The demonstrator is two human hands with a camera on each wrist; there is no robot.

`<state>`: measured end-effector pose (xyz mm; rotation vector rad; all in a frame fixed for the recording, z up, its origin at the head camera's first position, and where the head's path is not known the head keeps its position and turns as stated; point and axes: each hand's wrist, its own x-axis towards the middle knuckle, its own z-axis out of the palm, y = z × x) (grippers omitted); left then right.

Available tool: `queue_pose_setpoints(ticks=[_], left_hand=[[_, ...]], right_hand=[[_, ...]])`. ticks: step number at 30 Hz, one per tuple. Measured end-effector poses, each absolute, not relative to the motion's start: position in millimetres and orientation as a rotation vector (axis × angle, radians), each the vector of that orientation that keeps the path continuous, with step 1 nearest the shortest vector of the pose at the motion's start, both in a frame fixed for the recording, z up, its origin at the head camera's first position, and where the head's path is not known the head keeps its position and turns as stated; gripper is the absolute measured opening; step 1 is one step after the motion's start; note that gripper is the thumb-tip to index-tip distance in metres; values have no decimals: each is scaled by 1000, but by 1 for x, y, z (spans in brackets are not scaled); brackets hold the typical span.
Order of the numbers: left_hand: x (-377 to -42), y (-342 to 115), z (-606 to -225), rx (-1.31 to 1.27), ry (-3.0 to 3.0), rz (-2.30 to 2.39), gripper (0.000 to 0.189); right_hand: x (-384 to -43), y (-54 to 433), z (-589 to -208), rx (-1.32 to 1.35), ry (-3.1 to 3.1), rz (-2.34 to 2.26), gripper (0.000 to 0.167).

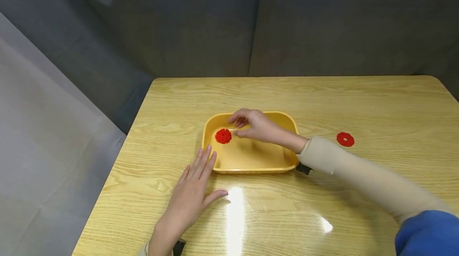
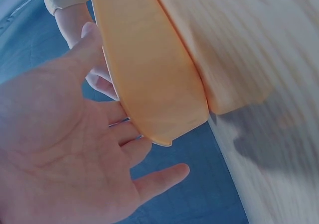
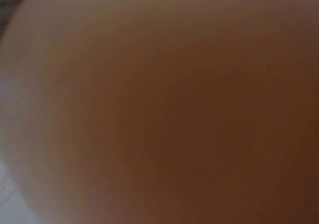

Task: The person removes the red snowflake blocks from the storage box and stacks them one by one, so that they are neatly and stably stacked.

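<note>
- Nearest me, lower right: bright blue cloth sleeve (image 1: 428,232) on the right upper arm, then a close-fitting beige cloth sleeve (image 1: 358,176) along the forearm.
- Small black object (image 1: 178,248) at the left wrist; what it is, I can't make out.
- Left hand (image 1: 190,194): spread wide, fingers straight, thumb out to the side above the table. It grips nothing. Fingertips lie at the tray's near left corner, meeting the rim; in the left wrist view some pass behind it.
- Pale yellow wood-grain table (image 1: 143,168) beneath everything, two patches of glare on its near part.
- Second small black object (image 1: 304,168) by the right wrist, close to the tray's near right corner.
- Yellow-orange rounded-rectangle tray, plastic by its sheen (image 1: 251,162), flat on the table in front of the person.
- Red notched round pieces (image 1: 223,136) inside the tray, toward its left end, overlapping in a small heap. Count not readable from here.
- Right hand (image 1: 256,126): over the tray, just right of the heap. Fingers loosely bent, thumb well apart from them; nothing seen in the gap. The right wrist view is only brown blur.
- Single flat red notched disc with a centre hole (image 1: 340,140): alone on the table, right of the tray, beyond the beige sleeve.
- Pale grey cloth (image 1: 46,148) hangs left of the table.
- Farthest: dark grey cloth (image 1: 201,28) behind the table's back edge, a vertical seam down it.
</note>
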<state>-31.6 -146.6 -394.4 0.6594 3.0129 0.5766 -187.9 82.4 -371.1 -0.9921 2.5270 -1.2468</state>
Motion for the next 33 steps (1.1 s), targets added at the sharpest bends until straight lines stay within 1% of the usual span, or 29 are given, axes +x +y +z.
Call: queue_pose_setpoints(ticks=[6,12,18,24,28,33], left_hand=[[-31,-147,-395,668,3023,568,91],[-31,-147,-396,672,3023,559,91],[-31,-147,-395,681,3028,552,91],[-31,-147,-395,692,3027,557,91],[-31,-147,-395,691,3023,568,91],[-30,-147,-393,678,3010,575,92]], right_hand=[[-189,70,-387,-1004,2527,-1190,32],[-187,64,-399,-992,2560,-1185,37],[-186,60,-405,-942,2588,-1147,42],[-185,58,-410,-888,2591,-1145,40],[-183,55,-412,-893,2612,-1136,38],[-180,51,-415,-932,2661,-1095,41]])
